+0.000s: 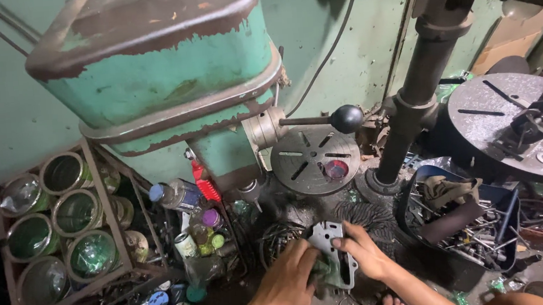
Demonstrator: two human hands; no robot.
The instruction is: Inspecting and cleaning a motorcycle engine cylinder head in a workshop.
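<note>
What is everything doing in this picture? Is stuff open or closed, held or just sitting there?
Left hand: pressing a green rag onto the metal part.
Right hand: gripping the metal part's edge.
Metal part: held low, above the dirty floor.
Green rag: bunched under the left hand.
Cans: open, lying sideways in a rack.
Drill press: rusty, paint peeling.
Round table: bare except a small pink cup.
</note>
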